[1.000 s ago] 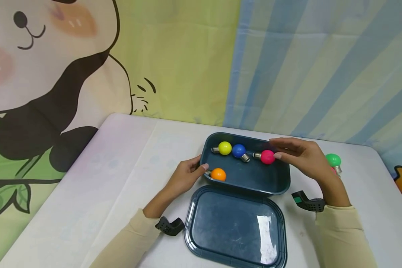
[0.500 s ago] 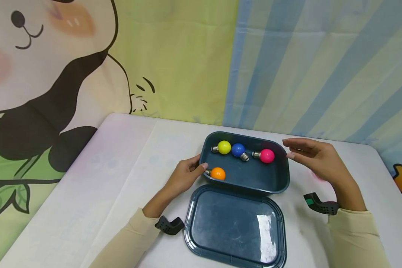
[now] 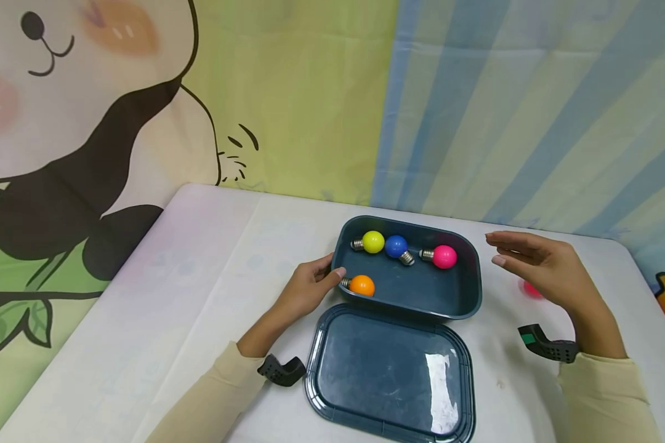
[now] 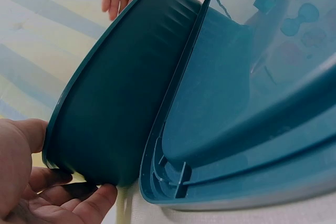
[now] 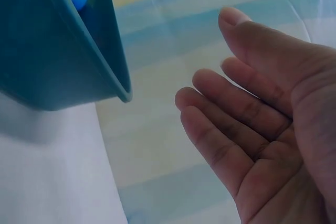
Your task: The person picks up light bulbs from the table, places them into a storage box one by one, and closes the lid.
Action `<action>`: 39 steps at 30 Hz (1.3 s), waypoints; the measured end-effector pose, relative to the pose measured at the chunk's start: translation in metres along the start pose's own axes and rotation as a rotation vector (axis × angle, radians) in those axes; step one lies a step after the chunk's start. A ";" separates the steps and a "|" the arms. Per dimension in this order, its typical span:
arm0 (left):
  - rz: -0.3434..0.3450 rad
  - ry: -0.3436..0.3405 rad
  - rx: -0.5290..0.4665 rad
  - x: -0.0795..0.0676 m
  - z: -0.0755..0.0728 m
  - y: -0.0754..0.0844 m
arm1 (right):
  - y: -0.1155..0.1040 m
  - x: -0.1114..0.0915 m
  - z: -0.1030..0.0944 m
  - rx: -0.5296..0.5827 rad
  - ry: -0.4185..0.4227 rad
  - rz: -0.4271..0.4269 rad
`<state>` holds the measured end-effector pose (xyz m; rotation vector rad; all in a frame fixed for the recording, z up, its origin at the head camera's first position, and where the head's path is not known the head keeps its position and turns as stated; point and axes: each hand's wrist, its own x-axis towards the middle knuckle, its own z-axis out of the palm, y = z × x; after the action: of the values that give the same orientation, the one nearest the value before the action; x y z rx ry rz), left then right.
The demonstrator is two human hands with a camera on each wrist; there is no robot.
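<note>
A dark teal plastic box (image 3: 410,301) stands on the table, holding a yellow bulb (image 3: 374,242), a blue bulb (image 3: 396,247), a pink bulb (image 3: 445,256) and an orange bulb (image 3: 362,285). My left hand (image 3: 307,287) grips the box's left end, thumb over the rim; in the left wrist view its fingers (image 4: 94,203) curl beneath. To the right of the box, my right hand (image 3: 548,271) hovers apart from it with nothing held. The right wrist view shows that hand's palm bare and its fingers (image 5: 215,145) loosely extended.
The box's dark lid (image 3: 388,375) lies flat right in front of the box. Another pink bulb (image 3: 532,290) on the white table (image 3: 227,320) is partly hidden behind my right hand. A printed cloth (image 3: 310,104) hangs along the table's back edge.
My right hand has moved right, from over the box's right rim to beyond it. The green bulb seen at the right is now hidden. My left hand keeps its grip.
</note>
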<state>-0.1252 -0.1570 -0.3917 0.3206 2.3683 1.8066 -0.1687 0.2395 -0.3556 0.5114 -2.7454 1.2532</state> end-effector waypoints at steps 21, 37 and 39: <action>-0.010 -0.001 0.010 0.001 0.001 0.000 | 0.018 -0.015 -0.014 -0.050 0.021 0.097; 0.002 0.002 0.018 0.001 0.002 0.002 | 0.039 -0.029 -0.032 -0.113 0.114 0.081; 0.000 0.002 0.017 0.001 0.002 0.001 | 0.040 -0.029 -0.034 -0.106 0.118 0.076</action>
<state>-0.1256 -0.1550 -0.3913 0.3204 2.3863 1.7885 -0.1568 0.2968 -0.3678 0.3156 -2.7360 1.1074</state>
